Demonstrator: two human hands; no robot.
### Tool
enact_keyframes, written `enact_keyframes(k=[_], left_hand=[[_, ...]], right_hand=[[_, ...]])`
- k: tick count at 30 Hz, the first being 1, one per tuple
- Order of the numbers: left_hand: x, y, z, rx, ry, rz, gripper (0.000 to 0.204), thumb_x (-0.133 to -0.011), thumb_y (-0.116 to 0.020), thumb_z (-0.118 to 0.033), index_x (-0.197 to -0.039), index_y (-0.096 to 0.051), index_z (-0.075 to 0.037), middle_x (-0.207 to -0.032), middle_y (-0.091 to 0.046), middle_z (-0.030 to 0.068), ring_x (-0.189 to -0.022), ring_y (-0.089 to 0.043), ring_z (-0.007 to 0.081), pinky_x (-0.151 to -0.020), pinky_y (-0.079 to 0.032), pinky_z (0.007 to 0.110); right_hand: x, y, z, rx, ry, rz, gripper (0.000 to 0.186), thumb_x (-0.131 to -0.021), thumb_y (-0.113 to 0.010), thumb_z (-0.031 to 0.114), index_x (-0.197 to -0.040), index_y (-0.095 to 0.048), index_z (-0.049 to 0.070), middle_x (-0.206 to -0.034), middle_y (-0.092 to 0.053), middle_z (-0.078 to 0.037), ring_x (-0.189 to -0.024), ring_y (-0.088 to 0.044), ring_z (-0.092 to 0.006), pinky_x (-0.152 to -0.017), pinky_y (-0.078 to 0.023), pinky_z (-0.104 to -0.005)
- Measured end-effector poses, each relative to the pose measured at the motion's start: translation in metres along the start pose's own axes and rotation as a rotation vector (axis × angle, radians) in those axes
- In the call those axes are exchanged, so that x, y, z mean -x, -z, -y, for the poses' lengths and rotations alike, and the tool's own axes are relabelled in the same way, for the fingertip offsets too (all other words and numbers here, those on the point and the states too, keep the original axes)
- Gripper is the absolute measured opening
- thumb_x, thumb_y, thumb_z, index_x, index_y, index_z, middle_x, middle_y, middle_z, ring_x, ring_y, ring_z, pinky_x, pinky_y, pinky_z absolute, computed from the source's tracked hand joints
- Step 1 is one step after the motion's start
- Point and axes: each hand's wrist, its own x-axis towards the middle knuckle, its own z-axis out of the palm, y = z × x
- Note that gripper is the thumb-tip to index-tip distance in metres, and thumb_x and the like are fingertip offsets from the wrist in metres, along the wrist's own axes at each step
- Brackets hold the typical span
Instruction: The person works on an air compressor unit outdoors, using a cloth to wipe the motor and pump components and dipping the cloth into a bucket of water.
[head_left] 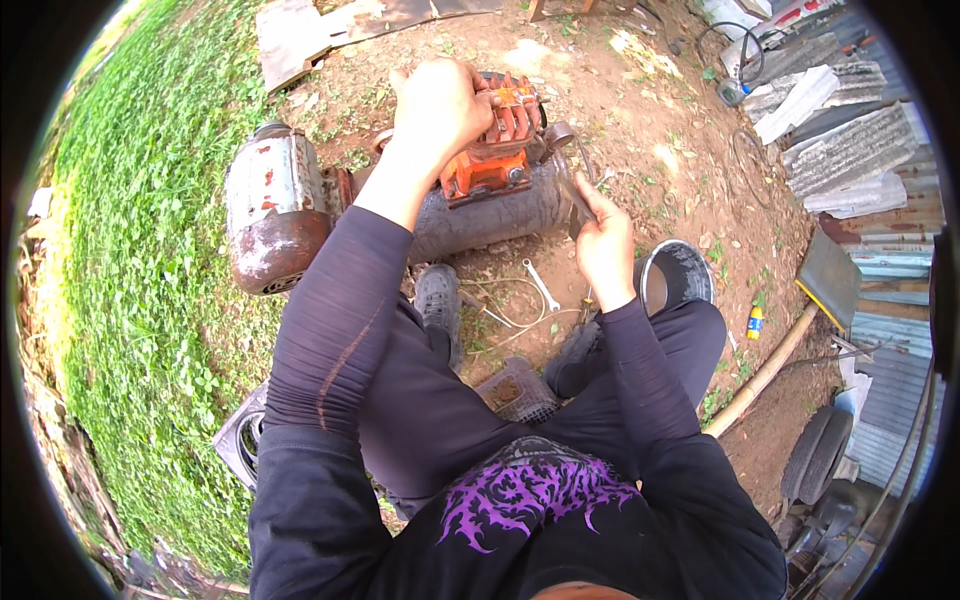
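The orange pump (488,172) is sitting on top of the grey tank (480,232), and the left hand (440,105) is bending over its upper left side. Its fingers are curling close against the ribs, but their tips are hiding behind the hand, so I cannot tell whether they are gripping or only bracing. The right hand (606,248) is closing around a dark strip (577,208) near the tank's right end, the thumb lying along it; what the strip is, I cannot tell.

If the right hand is pulling or twisting hard, the strip could be slipping out, sending the knuckles into the tank or the pump's ribs. The left fingers could be getting scraped or pinched if the pump is shifting under load. The motor (275,210) is standing out beyond the tank's left end, so its weight could be tipping things if the dirt is giving way.

In front of the tank, a wrench (542,285) and a thin cord (478,281) are lying near the shoes; a foot moving there could be kicking the one or snagging the other.
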Motion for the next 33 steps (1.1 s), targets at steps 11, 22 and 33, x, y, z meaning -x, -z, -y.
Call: enact_keyframes(k=[11,22,33], left_hand=[[-0.011,0.030,0.005,0.198,0.064,0.201,0.032,-0.091,-0.073,-0.039,-0.095,-0.079,-0.008,-0.083,-0.077,0.0124,-0.084,-0.075,0.0303,-0.090,-0.053,0.048],[-0.010,0.035,0.049,0.189,0.202,-0.181,0.041,-0.098,-0.060,-0.045,-0.097,-0.078,-0.008,-0.080,-0.073,0.0191,-0.085,-0.073,0.0381,-0.081,-0.055,0.046],[-0.006,0.035,0.062,0.183,0.305,-0.078,0.034,-0.091,-0.057,-0.034,-0.102,-0.076,-0.008,-0.103,-0.076,0.0206,-0.101,-0.073,0.0375,-0.097,-0.050,0.057]], right_hand=[[-0.121,-0.014,0.106,0.499,0.400,0.098,0.031,-0.098,-0.052,0.004,-0.124,-0.068,0.001,-0.120,-0.071,-0.022,-0.114,-0.069,-0.0344,-0.099,-0.055,-0.0414],[-0.129,-0.039,0.090,0.710,0.688,0.095,0.036,-0.094,-0.056,0.013,-0.127,-0.068,0.004,-0.120,-0.070,-0.022,-0.111,-0.068,-0.0368,-0.096,-0.054,-0.0471],[-0.146,-0.033,0.111,1.162,0.856,0.174,0.030,-0.096,-0.053,0.013,-0.122,-0.064,0.003,-0.091,-0.071,-0.015,-0.085,-0.073,-0.0314,-0.071,-0.059,-0.0417]])
